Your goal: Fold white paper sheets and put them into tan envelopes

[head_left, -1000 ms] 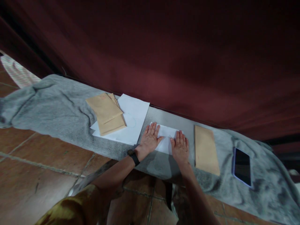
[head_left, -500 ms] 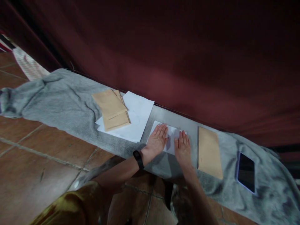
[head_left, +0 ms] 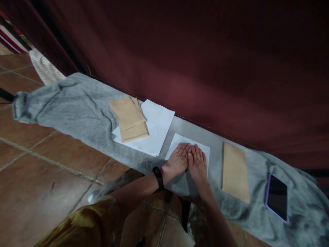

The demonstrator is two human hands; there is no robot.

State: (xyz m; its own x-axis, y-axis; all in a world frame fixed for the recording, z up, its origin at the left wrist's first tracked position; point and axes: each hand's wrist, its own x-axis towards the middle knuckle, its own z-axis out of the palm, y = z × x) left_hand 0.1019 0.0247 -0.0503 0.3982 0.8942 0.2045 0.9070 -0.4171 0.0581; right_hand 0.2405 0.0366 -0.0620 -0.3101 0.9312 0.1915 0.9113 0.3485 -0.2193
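Observation:
A folded white sheet of paper (head_left: pixel 196 145) lies on a grey bench top (head_left: pixel 217 154) in front of me. My left hand (head_left: pixel 178 159), with a black band on its wrist, lies flat on the paper's left part with fingers stretched out. My right hand (head_left: pixel 198 164) lies flat beside it, and the two hands touch at the middle of the paper. Neither hand holds anything.
A stack of brown envelopes (head_left: pixel 130 118) rests on white sheets (head_left: pixel 156 128) to the left. A single brown envelope (head_left: pixel 234 171) lies to the right, and a dark phone (head_left: pixel 277 197) further right. A grey blanket (head_left: pixel 72 103) covers the bench. A dark red curtain (head_left: pixel 195 58) hangs behind.
My two hands have slid towards each other across the paper and now touch. The view has shifted slightly, so everything sits a little further right.

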